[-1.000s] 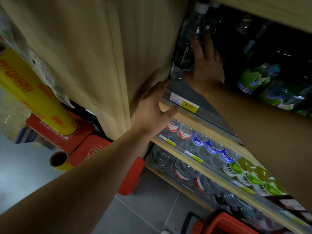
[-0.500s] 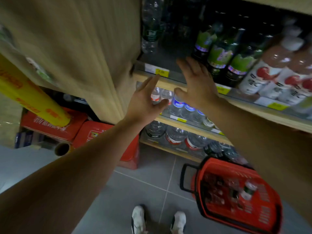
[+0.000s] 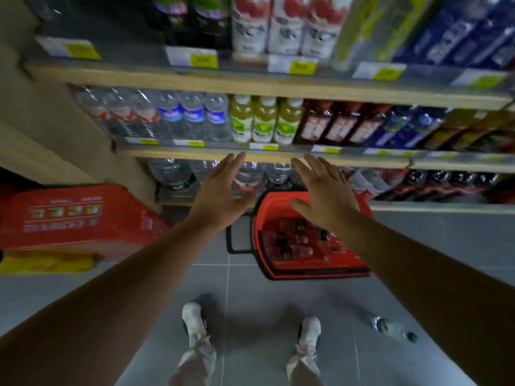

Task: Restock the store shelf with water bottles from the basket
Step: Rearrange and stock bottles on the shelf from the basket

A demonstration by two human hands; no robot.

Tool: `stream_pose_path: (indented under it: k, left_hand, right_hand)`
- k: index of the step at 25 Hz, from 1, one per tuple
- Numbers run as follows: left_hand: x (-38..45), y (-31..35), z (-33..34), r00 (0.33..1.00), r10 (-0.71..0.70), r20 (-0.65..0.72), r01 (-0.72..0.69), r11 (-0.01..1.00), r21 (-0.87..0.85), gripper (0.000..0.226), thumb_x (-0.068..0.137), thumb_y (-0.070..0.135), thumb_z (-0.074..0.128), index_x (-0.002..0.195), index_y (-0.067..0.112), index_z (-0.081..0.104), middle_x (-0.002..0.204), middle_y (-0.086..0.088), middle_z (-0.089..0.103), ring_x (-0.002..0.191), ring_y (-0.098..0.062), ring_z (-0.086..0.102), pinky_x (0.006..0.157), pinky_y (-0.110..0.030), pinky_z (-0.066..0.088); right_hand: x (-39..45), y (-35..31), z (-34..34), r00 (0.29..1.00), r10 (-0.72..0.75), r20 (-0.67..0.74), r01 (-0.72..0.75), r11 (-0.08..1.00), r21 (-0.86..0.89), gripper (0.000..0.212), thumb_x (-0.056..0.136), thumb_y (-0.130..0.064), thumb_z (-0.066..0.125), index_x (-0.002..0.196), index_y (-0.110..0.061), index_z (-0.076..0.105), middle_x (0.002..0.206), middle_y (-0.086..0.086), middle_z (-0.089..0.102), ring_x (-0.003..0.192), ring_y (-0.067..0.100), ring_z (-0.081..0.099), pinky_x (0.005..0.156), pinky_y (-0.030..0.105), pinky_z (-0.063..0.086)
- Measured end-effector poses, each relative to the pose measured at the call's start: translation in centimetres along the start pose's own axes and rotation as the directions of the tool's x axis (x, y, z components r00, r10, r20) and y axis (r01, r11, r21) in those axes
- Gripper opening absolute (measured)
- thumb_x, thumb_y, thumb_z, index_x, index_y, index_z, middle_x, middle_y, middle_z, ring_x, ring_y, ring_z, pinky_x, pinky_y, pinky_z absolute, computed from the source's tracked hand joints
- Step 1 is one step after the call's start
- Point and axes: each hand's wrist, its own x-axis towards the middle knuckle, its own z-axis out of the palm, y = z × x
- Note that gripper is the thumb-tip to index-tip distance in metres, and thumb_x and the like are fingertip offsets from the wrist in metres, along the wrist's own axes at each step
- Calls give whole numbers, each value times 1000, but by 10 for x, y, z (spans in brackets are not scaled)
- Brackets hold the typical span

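**A:** So where are the hands? Holding anything?

**B:** Nope. The left hand (image 3: 220, 196) and right hand (image 3: 324, 195) are both empty, fingers spread, palms down, hanging in the air over the basket (image 3: 315, 270). The fingertips line up with the front edge of the shelf (image 3: 362, 162), can't tell if they touch it.

**A:** And the water?

**B:** The basket's red with a black handle, sitting on the floor (image 3: 250, 316) right against the bottom shelf. There's stuff inside showing through the mesh, too blurry to call. One bottle (image 3: 393, 328) lies on its side on the tiles, off to the right near a shoe (image 3: 308, 338). Clear water bottles (image 3: 192, 118) stand on the shelf's left end, juices next to them.

**A:** Anything left of that?

**B:** Red cartons (image 3: 75, 215) stacked on the floor beside the shelf unit.
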Motion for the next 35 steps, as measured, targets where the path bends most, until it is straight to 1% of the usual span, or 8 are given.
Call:
stream_pose_path:
  k: [7,12,17,20,24,27,31,35]
  left_hand:
    - [-1,51,163,984,-33,175,18,996,86,93,75,63,53,155,24,27,161,-1,28,149,-18,22,118,-46,29]
    - [11,48,253,954,-54,295,19,993,120,85,84,51,65,155,27,25,162,-2,24,150,-20,18,121,-45,23]
    - [26,-4,320,918,-94,385,32,986,164,86,86,40,70,156,25,23,163,-4,21,150,-22,19,120,-33,17]
    - [36,-47,352,902,-142,409,64,978,198,86,86,40,71,156,23,24,162,-5,23,148,-22,22,120,-35,20]
    - [46,-106,396,856,-225,465,121,962,244,86,86,38,73,155,25,24,162,-8,21,149,-24,21,119,-33,19]
    - [53,-143,424,858,-267,439,187,958,217,86,85,35,74,155,24,26,161,-7,27,147,-23,25,120,-40,26]
    - [63,-195,476,854,-292,430,223,953,204,79,84,23,75,152,21,33,155,-7,38,141,-24,35,110,-26,28]
    - [76,-253,529,847,-270,458,134,942,308,71,87,18,66,150,29,36,148,-6,46,135,-27,43,109,-39,40]
  right_hand:
    - [-73,152,79,989,117,87,-127,983,129,86,81,-50,66,152,-29,23,158,6,25,145,33,23,116,50,27]
    - [-95,217,143,977,156,147,-175,976,126,90,76,-50,67,152,-30,23,157,6,29,142,34,30,112,51,34]
    - [-93,245,213,961,183,207,-215,965,150,94,80,-52,67,154,-29,15,158,9,27,139,37,33,113,51,33]
    - [-82,253,260,950,219,222,-260,949,178,87,83,-52,65,153,-27,21,158,11,28,140,37,33,113,52,31]
    - [-70,258,328,908,251,336,-323,929,179,90,83,-50,67,154,-23,18,159,11,24,144,35,26,115,48,26]
    - [-60,256,374,901,236,363,-327,921,212,93,81,-48,70,153,-23,18,157,10,28,141,34,32,113,49,33]
    - [-37,247,442,891,233,390,-348,902,256,94,78,-46,71,153,-25,18,155,6,32,138,33,37,107,50,41]
    - [-7,242,498,921,189,341,-310,885,347,82,76,-47,71,144,-25,32,147,4,41,130,29,46,99,48,48]
